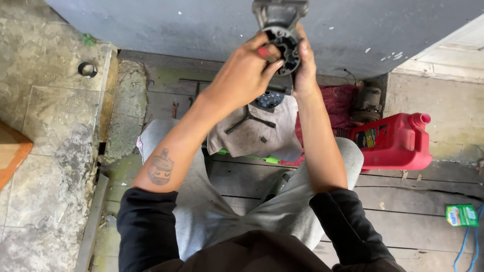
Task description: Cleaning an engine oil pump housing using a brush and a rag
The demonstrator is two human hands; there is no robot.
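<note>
You hold the metal part (280, 30) raised at the far edge, open face toward you. Your right hand (305, 65) grips its side; your left hand (247, 75) pinches something red into it, above the cloth (254, 132).

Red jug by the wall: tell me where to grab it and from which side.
Grip the red jug around its neck, just below the capped spout at its upper right. Come from above: it seems to lie on its side on the wooden floor, with a motor part behind it.
</note>
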